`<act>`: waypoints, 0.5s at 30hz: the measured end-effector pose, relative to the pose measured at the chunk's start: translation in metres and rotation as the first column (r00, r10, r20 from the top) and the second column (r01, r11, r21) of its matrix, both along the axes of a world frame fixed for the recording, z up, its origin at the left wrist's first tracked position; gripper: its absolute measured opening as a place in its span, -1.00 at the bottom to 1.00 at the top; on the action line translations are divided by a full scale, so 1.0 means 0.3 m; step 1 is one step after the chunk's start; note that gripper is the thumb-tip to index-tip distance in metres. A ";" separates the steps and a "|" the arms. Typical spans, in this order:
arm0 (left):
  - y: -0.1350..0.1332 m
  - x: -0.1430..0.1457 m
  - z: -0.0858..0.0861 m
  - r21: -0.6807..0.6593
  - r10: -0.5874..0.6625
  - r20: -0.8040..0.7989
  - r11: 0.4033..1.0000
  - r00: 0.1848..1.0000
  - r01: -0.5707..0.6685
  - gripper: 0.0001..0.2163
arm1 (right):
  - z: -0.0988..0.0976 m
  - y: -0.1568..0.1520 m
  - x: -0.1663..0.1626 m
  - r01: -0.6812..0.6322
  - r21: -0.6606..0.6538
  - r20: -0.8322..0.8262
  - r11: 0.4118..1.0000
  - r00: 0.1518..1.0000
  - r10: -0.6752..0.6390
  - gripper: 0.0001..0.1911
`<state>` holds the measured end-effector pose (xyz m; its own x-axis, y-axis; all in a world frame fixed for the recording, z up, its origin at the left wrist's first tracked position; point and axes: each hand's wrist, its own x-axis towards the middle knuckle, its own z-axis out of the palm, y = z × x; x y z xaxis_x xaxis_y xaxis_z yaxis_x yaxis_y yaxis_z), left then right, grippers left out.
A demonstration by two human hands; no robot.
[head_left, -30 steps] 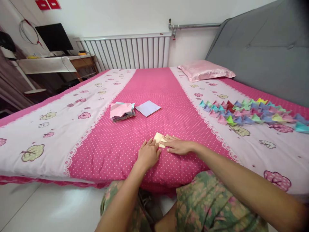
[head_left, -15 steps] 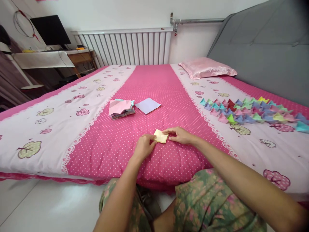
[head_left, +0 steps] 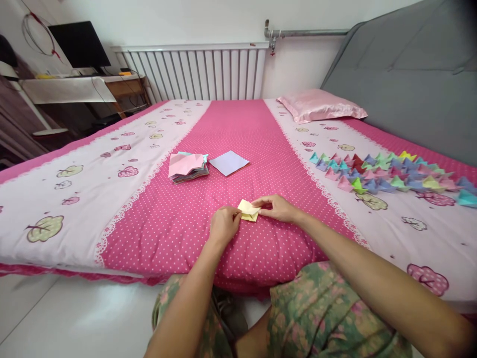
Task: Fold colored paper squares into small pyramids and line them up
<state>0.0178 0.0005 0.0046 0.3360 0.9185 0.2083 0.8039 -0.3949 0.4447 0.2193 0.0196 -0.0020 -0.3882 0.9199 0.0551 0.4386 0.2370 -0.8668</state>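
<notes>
A small folded yellow sheet of origami paper (head_left: 248,209) lies on the pink dotted bedspread (head_left: 238,134), near the bed's front edge. Its near flap stands partly lifted, showing a gap between the layers. My left hand (head_left: 224,223) pinches the paper's left corner between thumb and fingers. At the right corner, my right hand (head_left: 278,208) grips the lifted flap with thumb and forefinger. Farther back lie a lavender square of paper (head_left: 228,163) and, left of it, a stack of coloured paper (head_left: 187,166) with a pink sheet on top.
Several rows of folded paper boats (head_left: 391,171) stand on the bed at the right. A pink pillow (head_left: 322,105) rests behind them by the grey headboard (head_left: 406,74). A white radiator (head_left: 197,72) lines the wall; a desk with a monitor (head_left: 79,44) stands far left.
The yellow paper's near flap has been raised from lying flat, opening a gap between its layers. Both hands have stayed at its corners.
</notes>
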 end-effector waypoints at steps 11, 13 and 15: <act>0.003 0.030 -0.024 0.063 0.206 0.054 0.976 0.977 -0.209 -0.78 | 0.002 0.006 -0.028 0.161 0.113 0.211 0.980 0.960 -0.182 -0.82; 0.003 0.035 -0.026 0.088 0.241 0.046 0.966 0.970 -0.244 -0.78 | -0.011 0.013 -0.041 0.232 0.133 0.227 0.964 0.939 -0.258 -0.86; 0.002 0.040 -0.028 0.105 0.279 0.018 0.955 0.960 -0.279 -0.79 | -0.027 0.020 -0.052 0.284 0.132 0.214 0.950 0.927 -0.307 -0.89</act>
